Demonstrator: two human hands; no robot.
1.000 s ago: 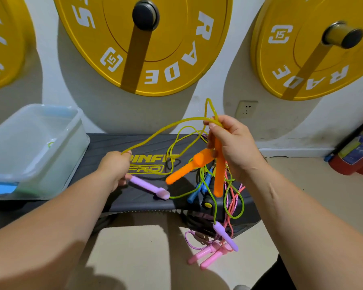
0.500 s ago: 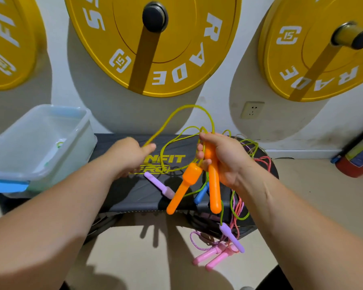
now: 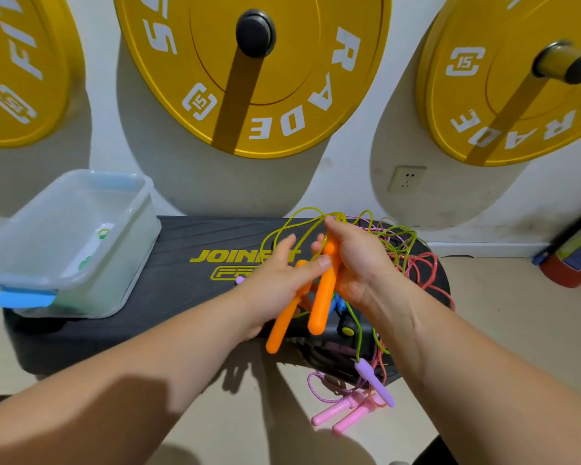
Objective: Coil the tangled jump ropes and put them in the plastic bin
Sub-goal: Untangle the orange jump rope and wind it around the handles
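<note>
Evidently the coiling step is in hand: the right hand (image 3: 353, 263) grasps one orange handle (image 3: 321, 297) and gathered loops of yellow-green rope (image 3: 337, 216), while the left hand (image 3: 275, 283), fingers stretched out, touches that handle with its thumb. Pink handles (image 3: 342, 414) dangle below the right wrist, tangled in. The bin (image 3: 47, 280) sits well left of the left hand. Next, probably, the left hand must tease this rope free before winding.
</note>
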